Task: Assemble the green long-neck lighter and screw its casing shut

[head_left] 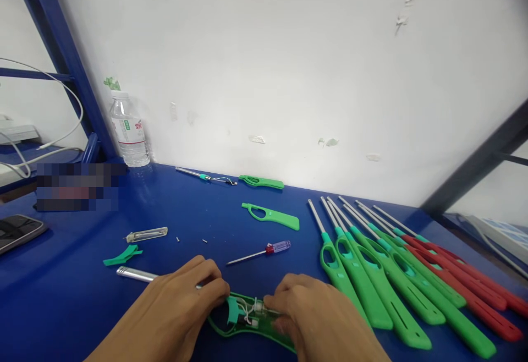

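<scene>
An opened green gas lighter shell [272,330] lies at the front, its wires, a teal trigger [234,310] and a clear tank [268,311] showing inside. My left hand [181,301] is closed around the front of this lighter, beside the trigger; its metal tube [137,274] sticks out to the left. My right hand [322,318] has its fingers closed at the handle, over the tank, hiding most of it. Behind my hands lies a screwdriver [259,253] with a purple and red handle. Small screws [177,239] rest farther left.
Left are a loose clear tank [147,234], a teal trigger piece [124,255] and a phone [18,231]. Two green shell pieces [274,217] and a wired metal tube [192,174] lie behind. Several green lighters [381,285] and red lighters [474,296] lie right. A bottle [129,131] stands by the wall.
</scene>
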A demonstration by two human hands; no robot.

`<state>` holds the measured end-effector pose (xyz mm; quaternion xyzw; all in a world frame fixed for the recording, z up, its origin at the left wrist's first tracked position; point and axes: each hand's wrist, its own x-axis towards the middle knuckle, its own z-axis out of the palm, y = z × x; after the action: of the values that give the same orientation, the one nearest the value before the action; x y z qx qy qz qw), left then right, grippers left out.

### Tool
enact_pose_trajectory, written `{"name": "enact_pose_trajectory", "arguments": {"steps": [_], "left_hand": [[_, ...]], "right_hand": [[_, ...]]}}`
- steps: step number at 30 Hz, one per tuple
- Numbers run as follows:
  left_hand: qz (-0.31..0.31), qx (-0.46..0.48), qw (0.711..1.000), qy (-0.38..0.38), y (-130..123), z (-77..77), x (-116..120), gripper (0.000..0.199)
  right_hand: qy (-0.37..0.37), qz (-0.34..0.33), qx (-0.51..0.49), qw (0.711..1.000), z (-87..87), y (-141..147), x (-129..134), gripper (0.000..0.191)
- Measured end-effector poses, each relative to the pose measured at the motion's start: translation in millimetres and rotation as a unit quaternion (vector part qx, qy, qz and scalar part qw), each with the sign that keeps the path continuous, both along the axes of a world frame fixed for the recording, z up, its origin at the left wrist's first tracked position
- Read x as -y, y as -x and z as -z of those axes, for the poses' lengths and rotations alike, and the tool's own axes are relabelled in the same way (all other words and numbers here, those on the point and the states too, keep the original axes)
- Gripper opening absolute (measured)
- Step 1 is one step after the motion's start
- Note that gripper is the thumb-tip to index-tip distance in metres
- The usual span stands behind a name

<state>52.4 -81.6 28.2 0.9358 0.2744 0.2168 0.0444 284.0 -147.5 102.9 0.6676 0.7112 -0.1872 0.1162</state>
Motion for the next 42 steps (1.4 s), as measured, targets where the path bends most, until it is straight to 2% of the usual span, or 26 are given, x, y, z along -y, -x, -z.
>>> {"name": "enact_pose_trajectory", "arguments": {"steps": [14,18,25,31,39,42], "left_hand": [[-0.006,0.014,1.0,-0.011,-2,1.3,0,0.047],[0.0,0.005,1.0,0.013,0,4.4,-3,0.044],[-0.005,-0.004,0.999,0.036,4,3.6,-1,0.043],[-0.004,0.019,0.999,0.046,2,5.8,-2,0.043],[0.004,0.012,1.0,0.026,3,6.2,-5,0.042],[0.003,0.017,1.0,0.022,2,11.8,-6,0.043]], "right_hand": [[-0.002,-0.024,-0.014,1.0,-0.1,-10,-2,0.021],[0.003,-0.038,-0.011,0.999,-2.2,-12,-1,0.022],[-0.059,-0.017,-0.064,0.996,3.3,-15,4,0.031],[-0.08,-0.002,-0.058,0.995,3.9,-13,3,0.034],[-0.053,-0.013,-0.052,0.997,4.1,-18,1,0.029],[-0.038,-0.023,-0.044,0.998,6.0,-20,-1,0.032]]}}
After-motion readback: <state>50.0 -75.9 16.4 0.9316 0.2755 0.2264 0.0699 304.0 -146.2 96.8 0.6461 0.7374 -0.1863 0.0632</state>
